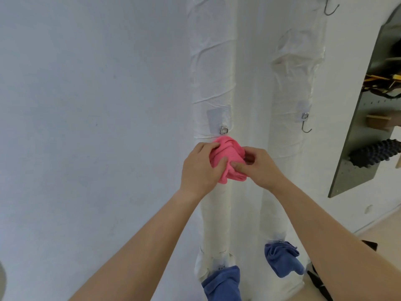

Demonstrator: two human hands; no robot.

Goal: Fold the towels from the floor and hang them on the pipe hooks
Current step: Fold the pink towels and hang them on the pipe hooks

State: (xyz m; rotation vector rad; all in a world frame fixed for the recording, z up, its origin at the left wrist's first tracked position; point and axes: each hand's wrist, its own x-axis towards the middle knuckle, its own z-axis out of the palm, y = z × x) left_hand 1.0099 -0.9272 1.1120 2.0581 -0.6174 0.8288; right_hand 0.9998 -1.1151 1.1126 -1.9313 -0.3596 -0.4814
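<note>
Both forearms reach up and forward from the bottom of the frame, meeting at the left pipe, a white-wrapped upright against the wall. The left hand grips a bunched pink towel from the left, fingers curled over its upper folds and thumb pressed into its front. The right hand closes in from the right, its thumb and curled fingers pinching the towel's lower edge. The towel sits just below the metal hook stuck to that pipe; whether it has caught on the hook cannot be told. A bare hook hangs on the right pipe. Lower down, one blue towel hangs on the left pipe and another blue towel on the right.
</note>
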